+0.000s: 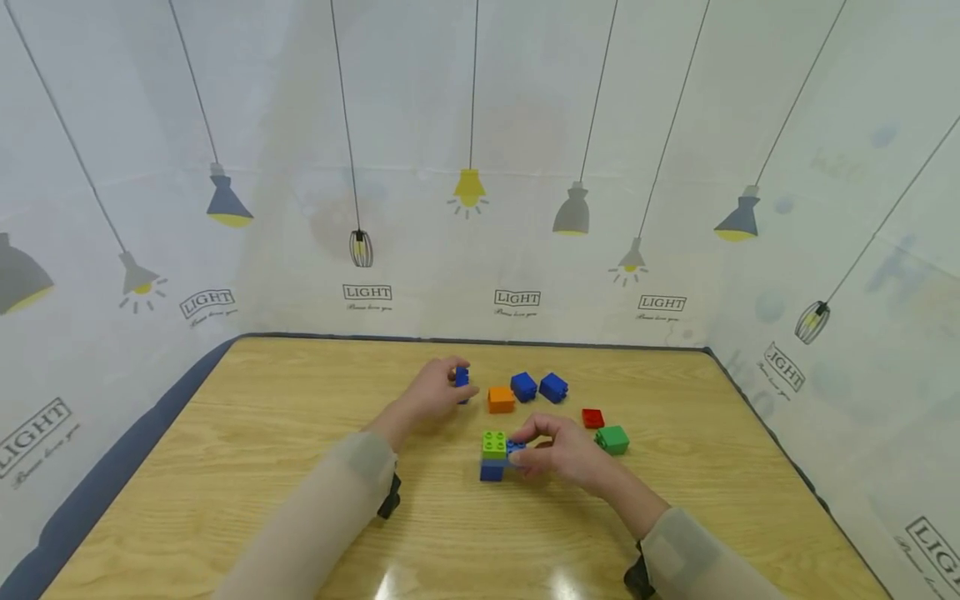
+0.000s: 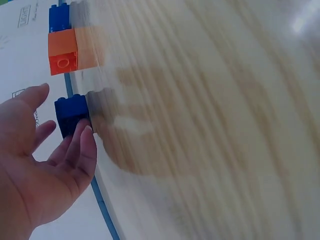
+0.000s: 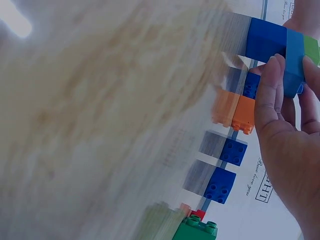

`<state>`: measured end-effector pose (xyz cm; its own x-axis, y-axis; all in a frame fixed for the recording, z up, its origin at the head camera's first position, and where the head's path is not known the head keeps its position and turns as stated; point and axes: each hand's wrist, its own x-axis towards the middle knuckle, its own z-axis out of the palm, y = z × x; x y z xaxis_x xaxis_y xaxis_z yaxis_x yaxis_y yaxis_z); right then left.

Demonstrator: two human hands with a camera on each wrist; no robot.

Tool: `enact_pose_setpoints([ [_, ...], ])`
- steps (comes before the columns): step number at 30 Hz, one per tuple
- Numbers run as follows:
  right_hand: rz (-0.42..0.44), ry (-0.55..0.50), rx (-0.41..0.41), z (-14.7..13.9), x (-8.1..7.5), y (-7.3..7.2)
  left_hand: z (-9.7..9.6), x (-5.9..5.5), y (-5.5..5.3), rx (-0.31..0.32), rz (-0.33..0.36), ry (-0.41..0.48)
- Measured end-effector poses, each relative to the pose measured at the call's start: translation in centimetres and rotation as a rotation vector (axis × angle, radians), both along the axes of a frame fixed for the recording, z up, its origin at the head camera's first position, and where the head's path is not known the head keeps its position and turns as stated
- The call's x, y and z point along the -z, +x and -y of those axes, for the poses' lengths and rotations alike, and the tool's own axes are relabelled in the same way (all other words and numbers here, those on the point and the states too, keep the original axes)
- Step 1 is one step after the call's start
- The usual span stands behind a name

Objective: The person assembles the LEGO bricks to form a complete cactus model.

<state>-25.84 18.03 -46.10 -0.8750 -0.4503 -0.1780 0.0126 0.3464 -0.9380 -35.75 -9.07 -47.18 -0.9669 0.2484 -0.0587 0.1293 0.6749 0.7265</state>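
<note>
In the head view a small stack of toy building bricks stands near the table's middle: a dark blue brick [image 1: 491, 472] at the bottom, a lighter blue brick [image 3: 294, 65] across it, jutting right, and a lime green brick [image 1: 493, 444] on top. My right hand [image 1: 566, 454] pinches the jutting end of the lighter blue brick between thumb and fingers. Farther back, my left hand [image 1: 435, 390] is around a separate dark blue brick [image 2: 72, 112]. Its fingertips lie at one side of that brick, while the thumb stands apart from it in the left wrist view.
An orange brick [image 1: 501, 400] and two dark blue bricks [image 1: 523, 387] lie behind the stack. To the right are a thin red brick [image 1: 592, 418] and a green brick [image 1: 612, 440], close to my right hand. A printed cloth wall [image 1: 420, 250] borders the wooden table [image 1: 300, 400].
</note>
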Motion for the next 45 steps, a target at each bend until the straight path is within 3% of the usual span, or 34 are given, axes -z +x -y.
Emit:
enact_pose_setpoints([
  [9,-0.001,0.005,0.002,0.1,-0.1,0.0,0.3,0.4,-0.3,-0.008,0.02,-0.014],
  [20,-0.004,-0.003,-0.005,0.0,0.1,0.2,1.6,0.9,-0.1,-0.028,-0.024,-0.023],
  [27,0.003,-0.012,-0.007,-0.1,0.1,0.0,2.5,0.4,0.9,-0.077,0.005,0.051],
  [40,-0.002,-0.011,-0.009,-0.1,0.2,0.0,5.6,0.2,1.7,-0.094,-0.03,0.112],
  [45,0.003,-0.011,-0.004,0.0,0.2,0.0,6.4,0.3,1.8,-0.094,0.004,0.199],
])
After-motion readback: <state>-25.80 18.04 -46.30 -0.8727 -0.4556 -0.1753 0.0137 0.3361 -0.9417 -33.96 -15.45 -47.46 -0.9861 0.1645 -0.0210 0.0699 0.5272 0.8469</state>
